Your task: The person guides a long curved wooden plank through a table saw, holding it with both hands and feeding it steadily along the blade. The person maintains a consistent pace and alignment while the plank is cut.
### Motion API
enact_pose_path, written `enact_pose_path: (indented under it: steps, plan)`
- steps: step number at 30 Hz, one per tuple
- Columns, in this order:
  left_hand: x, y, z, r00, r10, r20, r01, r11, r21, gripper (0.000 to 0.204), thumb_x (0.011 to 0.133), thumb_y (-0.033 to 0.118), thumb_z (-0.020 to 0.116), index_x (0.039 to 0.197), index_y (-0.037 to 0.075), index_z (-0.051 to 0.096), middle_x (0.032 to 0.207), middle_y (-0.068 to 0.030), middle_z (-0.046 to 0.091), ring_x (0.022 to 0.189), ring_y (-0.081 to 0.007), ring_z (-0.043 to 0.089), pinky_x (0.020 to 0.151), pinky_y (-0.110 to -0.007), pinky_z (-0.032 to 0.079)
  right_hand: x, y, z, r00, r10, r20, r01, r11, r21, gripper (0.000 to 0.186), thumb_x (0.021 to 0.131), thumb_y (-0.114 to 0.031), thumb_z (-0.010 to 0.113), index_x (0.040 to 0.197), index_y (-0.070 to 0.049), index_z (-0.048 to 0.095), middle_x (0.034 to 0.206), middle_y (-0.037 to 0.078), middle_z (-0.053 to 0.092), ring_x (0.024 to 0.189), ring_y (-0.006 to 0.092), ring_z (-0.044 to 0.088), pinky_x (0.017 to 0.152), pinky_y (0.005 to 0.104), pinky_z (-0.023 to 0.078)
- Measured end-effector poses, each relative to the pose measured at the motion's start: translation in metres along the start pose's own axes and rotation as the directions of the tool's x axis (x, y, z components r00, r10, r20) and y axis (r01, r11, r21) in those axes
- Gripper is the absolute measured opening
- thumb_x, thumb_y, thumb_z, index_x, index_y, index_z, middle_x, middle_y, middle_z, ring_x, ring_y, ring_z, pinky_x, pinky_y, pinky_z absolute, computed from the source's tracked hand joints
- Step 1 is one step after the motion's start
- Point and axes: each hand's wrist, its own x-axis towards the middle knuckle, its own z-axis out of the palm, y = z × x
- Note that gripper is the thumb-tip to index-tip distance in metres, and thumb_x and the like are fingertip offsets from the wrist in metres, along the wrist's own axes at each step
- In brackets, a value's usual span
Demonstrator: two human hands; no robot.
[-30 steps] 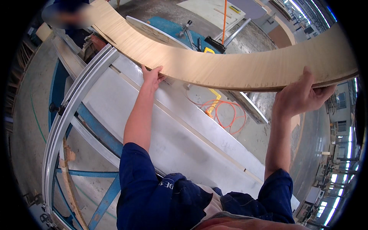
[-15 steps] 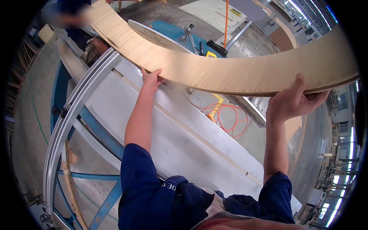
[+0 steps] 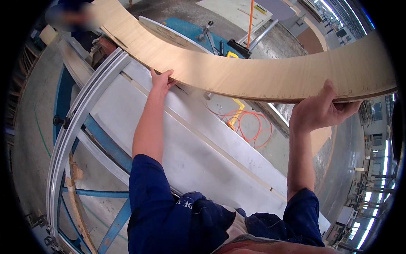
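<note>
A long, light plywood board spans the view from the far left to the right side, its edges bent by the lens. My left hand grips its near edge left of centre, thumb on the upper face and fingers beneath. Farther right, my right hand holds the same near edge, thumb on top and the other fingers partly hidden under the board. Below the board lies the pale metal table of a machine, with a narrow slot running along it.
At the far left stands another person by the board's end. A metal rail borders the table on the left. An orange hose and a yellow part lie beyond the table. Tools rest on a blue surface.
The board and both my hands sit slightly farther left and higher in the view, along with a small shift of the whole scene. My grip on the board stays the same.
</note>
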Motion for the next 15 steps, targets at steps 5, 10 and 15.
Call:
enact_pose_path:
  steps: [5, 10, 15]
  plan:
    - [0.004, 0.002, -0.002, 1.0, 0.001, 0.007, 0.0, 1.0, -0.015, 0.117, 0.084, 0.0, 0.072, 0.16, 0.03, -0.011, 0.122, -0.018, 0.058, 0.091, -0.0288, 0.067, 0.071, -0.046, 0.06, -0.005, 0.005, 0.001, 1.0, -0.01, -0.021, 0.01, 1.0, 0.005, 0.061, 0.088, -0.007, 0.062, 0.141, -0.002, 0.032, 0.124, 0.014, 0.046, 0.114, 0.0221, 0.055, 0.102, 0.0362, 0.046]
    - [0.003, 0.005, -0.001, 1.0, 0.008, 0.02, -0.007, 1.0, -0.005, 0.118, 0.084, -0.002, 0.072, 0.16, 0.03, -0.013, 0.124, -0.0188, 0.058, 0.092, -0.0299, 0.067, 0.072, -0.047, 0.06, -0.009, 0.003, 0.002, 0.999, 0.011, -0.039, -0.01, 0.999, 0.033, 0.059, 0.088, -0.007, 0.062, 0.139, -0.003, 0.032, 0.124, 0.014, 0.046, 0.114, 0.0219, 0.055, 0.102, 0.036, 0.046]
    - [0.007, 0.005, -0.005, 1.0, 0.01, 0.008, -0.01, 1.0, 0.003, 0.119, 0.084, -0.001, 0.072, 0.16, 0.03, -0.014, 0.126, -0.0197, 0.056, 0.095, -0.0307, 0.067, 0.076, -0.048, 0.06, -0.014, 0.005, 0.006, 0.997, 0.031, -0.071, -0.026, 0.997, 0.066, 0.057, 0.088, -0.007, 0.062, 0.137, -0.003, 0.033, 0.123, 0.013, 0.047, 0.114, 0.0203, 0.054, 0.101, 0.0349, 0.046]
